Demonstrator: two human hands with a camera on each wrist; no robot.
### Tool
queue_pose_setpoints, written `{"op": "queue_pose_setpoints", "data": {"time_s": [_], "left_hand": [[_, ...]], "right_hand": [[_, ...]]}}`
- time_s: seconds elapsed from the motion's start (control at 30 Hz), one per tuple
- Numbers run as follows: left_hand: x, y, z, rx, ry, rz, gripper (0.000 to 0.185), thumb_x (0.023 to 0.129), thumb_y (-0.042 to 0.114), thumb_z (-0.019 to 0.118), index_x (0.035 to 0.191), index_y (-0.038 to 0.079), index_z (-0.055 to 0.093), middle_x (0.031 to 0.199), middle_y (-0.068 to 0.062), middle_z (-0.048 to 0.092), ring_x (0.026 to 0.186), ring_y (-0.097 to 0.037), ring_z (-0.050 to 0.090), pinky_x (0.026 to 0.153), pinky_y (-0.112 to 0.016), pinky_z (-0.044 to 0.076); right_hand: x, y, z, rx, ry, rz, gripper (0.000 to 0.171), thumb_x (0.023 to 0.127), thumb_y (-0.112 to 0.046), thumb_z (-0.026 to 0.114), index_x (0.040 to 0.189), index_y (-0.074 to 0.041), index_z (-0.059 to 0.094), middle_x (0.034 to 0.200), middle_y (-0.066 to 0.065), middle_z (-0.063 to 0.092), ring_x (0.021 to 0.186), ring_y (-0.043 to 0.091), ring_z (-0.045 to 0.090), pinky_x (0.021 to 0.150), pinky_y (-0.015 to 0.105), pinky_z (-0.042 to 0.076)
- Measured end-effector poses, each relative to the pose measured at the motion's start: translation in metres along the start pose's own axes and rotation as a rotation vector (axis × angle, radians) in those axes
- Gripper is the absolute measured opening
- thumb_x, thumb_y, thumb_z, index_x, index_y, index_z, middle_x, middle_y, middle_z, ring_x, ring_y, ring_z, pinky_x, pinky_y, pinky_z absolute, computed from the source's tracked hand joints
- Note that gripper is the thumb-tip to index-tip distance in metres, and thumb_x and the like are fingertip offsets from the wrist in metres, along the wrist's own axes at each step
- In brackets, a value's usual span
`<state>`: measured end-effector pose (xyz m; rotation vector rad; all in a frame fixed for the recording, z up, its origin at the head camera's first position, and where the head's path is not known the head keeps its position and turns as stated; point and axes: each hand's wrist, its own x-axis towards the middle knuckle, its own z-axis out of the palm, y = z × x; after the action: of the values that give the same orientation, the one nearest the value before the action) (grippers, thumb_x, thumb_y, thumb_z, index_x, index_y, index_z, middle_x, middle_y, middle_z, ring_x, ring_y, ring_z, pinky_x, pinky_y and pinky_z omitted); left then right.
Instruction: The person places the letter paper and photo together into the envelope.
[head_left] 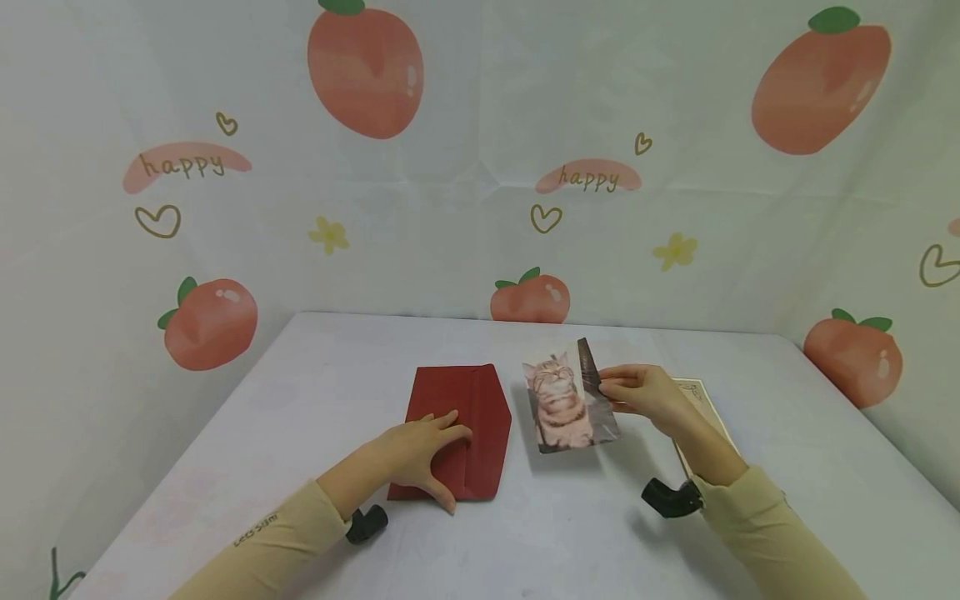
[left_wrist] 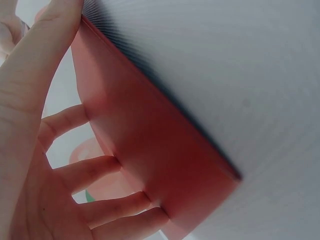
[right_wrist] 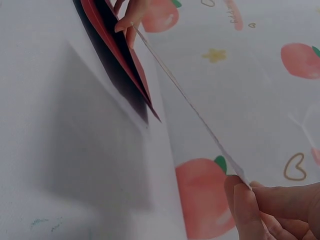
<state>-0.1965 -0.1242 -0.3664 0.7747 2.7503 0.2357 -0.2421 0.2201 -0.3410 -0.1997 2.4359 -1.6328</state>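
A white worktop (head_left: 570,533) fills the lower half of the head view, backed by a pale wall covering (head_left: 465,208) printed with peaches, hearts and flowers. The word "happy" is read twice on it (upper left and centre). Small lettering on the left sleeve (head_left: 255,530) is too small to be read. At lower centre, a red envelope (head_left: 459,432) is pressed flat by the left hand (head_left: 420,454), fingers straight. Right of centre, a cat photograph (head_left: 564,404) is pinched at its edge by the right hand (head_left: 647,396), raised off the worktop just beside the envelope.
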Motion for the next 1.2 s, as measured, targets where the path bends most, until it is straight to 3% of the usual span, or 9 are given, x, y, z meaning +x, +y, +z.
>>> {"op": "queue_pose_setpoints", "data": {"time_s": [0.67,1.2], "left_hand": [[0.004,-0.002,0.002,0.009,0.003,-0.004,0.089,0.059,0.063,0.077,0.133,0.025,0.044,0.150,-0.012,0.035,0.132,-0.047,0.038,0.096,-0.058,0.044],[0.003,-0.002,0.002,0.004,0.002,0.007,0.089,0.059,0.061,0.078,0.133,0.024,0.044,0.150,-0.013,0.035,0.131,-0.049,0.038,0.096,-0.058,0.044]], "right_hand": [[0.007,-0.005,0.020,-0.020,-0.025,0.001,0.041,0.091,-0.009,0.059,0.123,0.015,0.050,0.104,0.012,0.069,0.078,-0.001,0.059,0.072,0.021,0.056],[0.013,-0.004,0.033,-0.038,-0.044,0.022,0.039,0.091,-0.010,0.059,0.122,0.012,0.052,0.099,0.008,0.069,0.078,0.002,0.061,0.073,0.024,0.056]]}}
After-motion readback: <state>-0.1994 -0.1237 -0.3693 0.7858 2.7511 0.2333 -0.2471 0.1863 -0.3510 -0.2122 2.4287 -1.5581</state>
